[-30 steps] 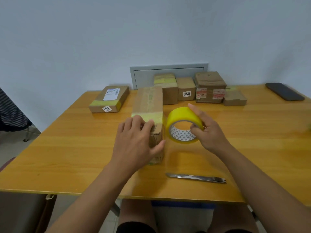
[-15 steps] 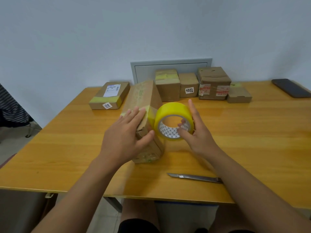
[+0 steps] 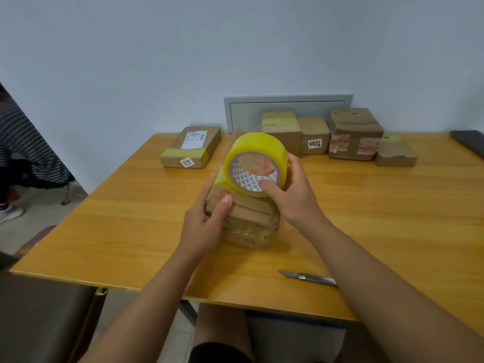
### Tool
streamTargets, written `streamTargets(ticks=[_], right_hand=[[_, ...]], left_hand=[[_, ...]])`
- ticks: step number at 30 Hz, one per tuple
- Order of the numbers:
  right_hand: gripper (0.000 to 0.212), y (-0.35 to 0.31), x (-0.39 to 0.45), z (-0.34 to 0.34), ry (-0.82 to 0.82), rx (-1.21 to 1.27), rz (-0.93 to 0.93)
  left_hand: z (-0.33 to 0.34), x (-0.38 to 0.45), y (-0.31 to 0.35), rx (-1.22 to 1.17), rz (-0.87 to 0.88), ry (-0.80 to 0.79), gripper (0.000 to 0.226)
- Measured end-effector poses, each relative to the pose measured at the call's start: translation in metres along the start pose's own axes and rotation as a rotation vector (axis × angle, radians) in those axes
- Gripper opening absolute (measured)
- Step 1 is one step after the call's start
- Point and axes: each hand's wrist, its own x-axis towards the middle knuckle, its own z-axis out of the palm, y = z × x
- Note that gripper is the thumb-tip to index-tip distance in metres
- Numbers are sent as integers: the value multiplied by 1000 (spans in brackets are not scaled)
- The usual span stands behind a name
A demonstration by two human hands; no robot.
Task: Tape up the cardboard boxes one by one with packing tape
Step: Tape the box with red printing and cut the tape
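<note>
The cardboard box (image 3: 245,218) under work stands near the middle of the wooden table (image 3: 379,205), its near end face turned toward the camera and partly wrapped in clear film. The left hand (image 3: 204,221) grips that box at its left near corner, thumb pressed on the end face and fingers curled round the left side. The yellow packing tape roll (image 3: 255,163) is held on edge above the box top, its open core facing the camera; a yellow strip runs from the roll down onto the box's upper left edge. The right hand (image 3: 293,195) holds the roll, thumb hooked inside the core and fingers wrapped over the outer rim on the right. A flat box (image 3: 191,148) bearing a white label and a "1218" sticker lies to the far left. Along the back edge, against a grey wall panel (image 3: 288,103), stands a row of four boxes (image 3: 337,134), one marked "4204". A utility knife (image 3: 309,277) lies at the near edge, beside the right forearm. A dark flat object (image 3: 470,142) sits at the far right. A striped garment (image 3: 23,148) shows at the left margin.
</note>
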Motion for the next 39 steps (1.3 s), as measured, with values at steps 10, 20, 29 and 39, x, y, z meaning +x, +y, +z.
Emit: streamTargets(ticks=[10,20,29,39], right_hand=[[66,2,5,-2,-80,-195,-8],[84,3,7,-5,-122,-152,33],[49,-6,13,-16,-216,-81,43],[60,-25,0,-96,-90,-214,-52]], left_hand=[[19,-12,-12,-62,-43,-49,67],[39,-13,-27,876,815,199,51],[37,-19,-25,826,643,143,52],[36,-21,-12,882,572,97,55]])
